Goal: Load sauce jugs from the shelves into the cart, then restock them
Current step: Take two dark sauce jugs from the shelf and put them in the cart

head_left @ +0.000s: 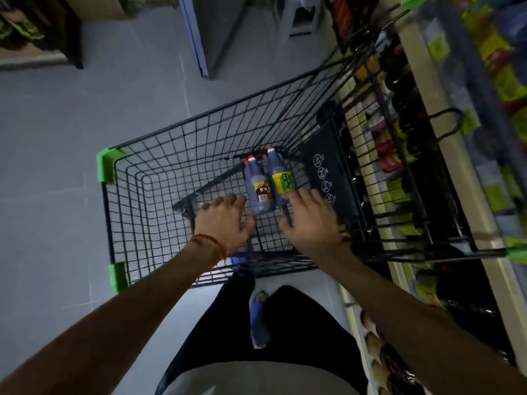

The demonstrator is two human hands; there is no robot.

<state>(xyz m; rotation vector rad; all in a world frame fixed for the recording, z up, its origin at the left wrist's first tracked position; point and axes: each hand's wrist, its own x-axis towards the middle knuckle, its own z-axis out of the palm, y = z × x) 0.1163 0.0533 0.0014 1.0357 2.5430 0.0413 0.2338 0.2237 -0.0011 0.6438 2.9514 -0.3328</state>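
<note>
Sauce jugs [268,186] in cart [106,168], brown, yellow-green labels; left hand [225,220], right hand [310,223] fingers [296,197] released.

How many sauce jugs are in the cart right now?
2: a dark red-capped jug with brown label, and a yellow-green-labelled jug beside it on the right; others may hide behind.

Both arms reach forward and down, bare as far as shown, forearms converging toward the middle of the view.

Left hand [225,220]: back toward the camera, fingers spread and loosely extended, thumb splayed to the right; nothing gripped. A red cord [206,243] circles the left wrist.

Right hand [310,223]: back toward the camera, fingers spread and slightly bent, thumb splayed to the left; nothing gripped.

The two hands are near each other but apart, thumbs facing.
</note>
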